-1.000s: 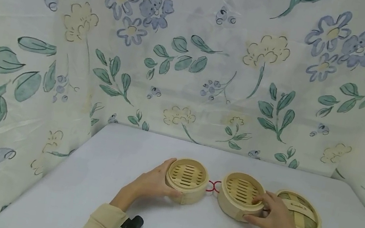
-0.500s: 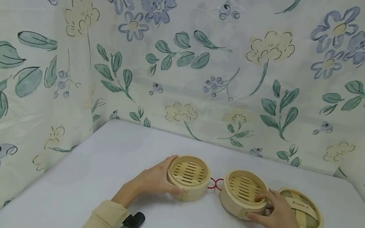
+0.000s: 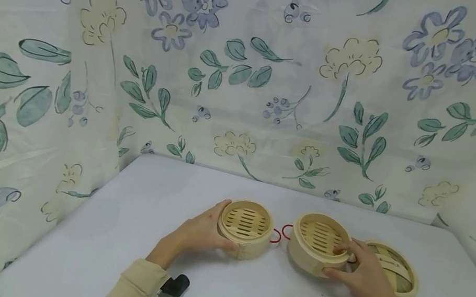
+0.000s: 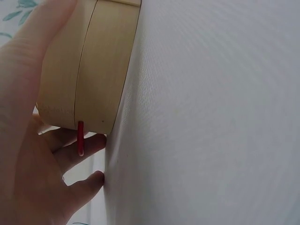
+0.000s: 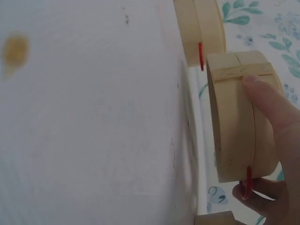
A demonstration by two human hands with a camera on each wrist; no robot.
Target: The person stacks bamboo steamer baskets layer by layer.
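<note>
- Right basket (image 3: 313,249) has shifted up off the table (image 3: 134,220) since the earlier frame; its red loop (image 3: 283,231) overlapped the left one then, now they're apart.
- Right hand (image 3: 365,277) grips it at its right side: thumb on the outer near wall, index over the rim. Right wrist view shows a gap under the base.
- Looks: round, shallow, pale bamboo, slotted floor, two-layer wall, overlap strip (image 5: 241,72) under the thumb tip.
- Left basket (image 3: 245,229): same build, on the table, left of the other, red loop (image 3: 280,237) facing it.
- Left hand (image 3: 206,230) grips its left side, thumb across the near wall.
- Lid (image 3: 399,275): woven top with band, partly behind right hand.
</note>
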